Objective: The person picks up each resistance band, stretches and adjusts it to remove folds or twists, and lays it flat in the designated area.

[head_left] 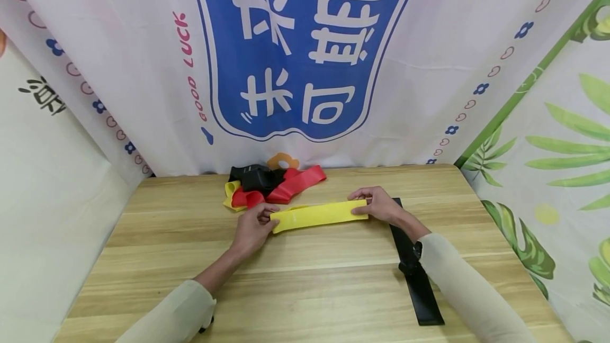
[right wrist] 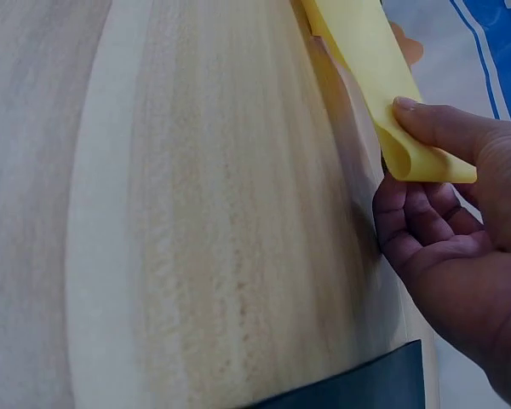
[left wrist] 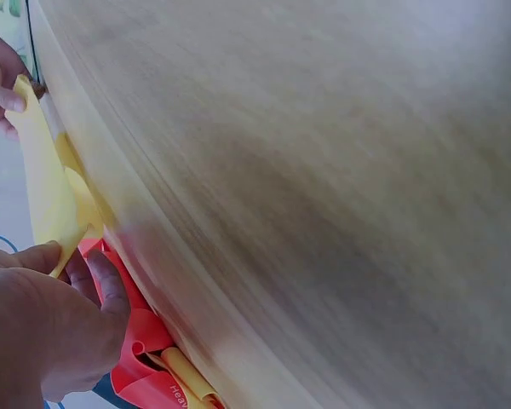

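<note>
Pale sleeves [head_left: 171, 311], bottom of frame. Yellow band [head_left: 319, 216], just below centre: left hand [head_left: 252, 229] and right hand [head_left: 378, 205] pinch its ends, fingers curled. Black strip [head_left: 421, 295], lower right, and red-yellow-black heap [head_left: 290, 185], left of centre, lie on table [head_left: 305, 295].

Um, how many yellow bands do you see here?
2 that show: one yellow band held between the left hand and right hand, and a curled yellow band in the pile toward the back of the table. The pile may hide more.
</note>
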The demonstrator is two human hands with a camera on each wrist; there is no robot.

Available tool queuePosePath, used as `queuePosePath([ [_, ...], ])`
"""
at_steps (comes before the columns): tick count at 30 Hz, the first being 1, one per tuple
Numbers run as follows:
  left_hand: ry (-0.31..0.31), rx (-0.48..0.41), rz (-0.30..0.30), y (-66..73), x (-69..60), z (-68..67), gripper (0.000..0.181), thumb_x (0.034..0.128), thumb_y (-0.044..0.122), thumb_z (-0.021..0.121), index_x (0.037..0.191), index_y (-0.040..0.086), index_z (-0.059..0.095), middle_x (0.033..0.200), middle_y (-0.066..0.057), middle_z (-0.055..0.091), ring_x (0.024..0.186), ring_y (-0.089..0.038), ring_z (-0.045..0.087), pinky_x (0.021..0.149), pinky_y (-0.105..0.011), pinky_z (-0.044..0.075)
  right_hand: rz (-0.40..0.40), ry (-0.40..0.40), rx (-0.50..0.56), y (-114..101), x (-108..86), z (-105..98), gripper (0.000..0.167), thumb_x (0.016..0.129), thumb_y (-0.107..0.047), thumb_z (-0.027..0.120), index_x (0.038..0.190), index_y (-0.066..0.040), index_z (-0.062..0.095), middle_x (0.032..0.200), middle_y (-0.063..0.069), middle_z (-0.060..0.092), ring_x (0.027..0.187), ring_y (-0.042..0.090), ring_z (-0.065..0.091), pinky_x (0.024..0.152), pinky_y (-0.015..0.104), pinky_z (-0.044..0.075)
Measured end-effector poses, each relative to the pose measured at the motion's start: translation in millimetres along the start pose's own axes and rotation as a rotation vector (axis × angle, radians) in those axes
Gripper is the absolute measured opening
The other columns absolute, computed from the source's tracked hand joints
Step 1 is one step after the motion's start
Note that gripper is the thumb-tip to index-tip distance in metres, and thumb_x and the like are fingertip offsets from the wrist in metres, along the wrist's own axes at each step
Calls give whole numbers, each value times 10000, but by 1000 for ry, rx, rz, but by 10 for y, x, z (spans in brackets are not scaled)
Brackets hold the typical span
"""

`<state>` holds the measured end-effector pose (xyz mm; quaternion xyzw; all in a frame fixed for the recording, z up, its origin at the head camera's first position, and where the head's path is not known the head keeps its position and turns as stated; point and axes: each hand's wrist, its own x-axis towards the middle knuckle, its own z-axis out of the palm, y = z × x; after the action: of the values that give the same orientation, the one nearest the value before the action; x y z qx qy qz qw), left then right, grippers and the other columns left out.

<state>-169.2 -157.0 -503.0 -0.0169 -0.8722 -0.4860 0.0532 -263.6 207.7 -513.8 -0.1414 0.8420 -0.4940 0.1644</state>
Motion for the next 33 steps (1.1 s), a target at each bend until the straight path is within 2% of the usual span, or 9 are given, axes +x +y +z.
queuePosePath([
  [6,-1,-6,-38,-1,17,-27,278,918,-11,800,1184,52,753,1056,-92,713,945,-224,640,832,-287,579,11,-23,26,0,-20,3,334,888,-112,869,1201,-88,758,1244,105,704,1033,242,649,866,311,575],
  [9,-2,-4,-69,6,29,-46,282,927,6,798,1199,62,748,1074,-91,707,965,-232,634,865,-313,579,9,-44,29,-5,-28,2,361,887,-124,873,1224,-84,747,1256,101,714,1060,232,672,885,302,581],
  [18,5,-4,-102,18,58,-82,268,940,21,792,1200,62,741,1096,-111,699,995,-250,628,896,-328,574,13,-84,0,-36,-62,4,366,903,-140,860,1249,-104,747,1091,51,792,1014,221,680,849,306,563],
  [22,7,-6,-111,14,62,-109,271,946,28,788,1209,67,739,1106,-123,693,1005,-252,622,897,-325,568,-7,-82,-5,-48,-86,18,355,916,-143,848,1254,-107,747,1055,36,780,981,233,639,843,314,542],
  [26,8,-33,-118,2,65,-145,268,949,29,784,1211,59,737,1110,-130,689,1008,-255,624,865,-271,566,-21,-66,1,-59,-102,31,356,915,-157,851,1254,-117,749,1041,52,740,942,249,608,803,303,528],
  [33,-3,-111,-166,-11,80,-197,257,954,36,779,1207,57,737,1124,-129,688,1012,-249,631,801,-167,552,-57,-16,-5,-43,-126,30,342,911,-230,862,1227,-140,764,1281,80,701,1027,251,555,820,340,460],
])
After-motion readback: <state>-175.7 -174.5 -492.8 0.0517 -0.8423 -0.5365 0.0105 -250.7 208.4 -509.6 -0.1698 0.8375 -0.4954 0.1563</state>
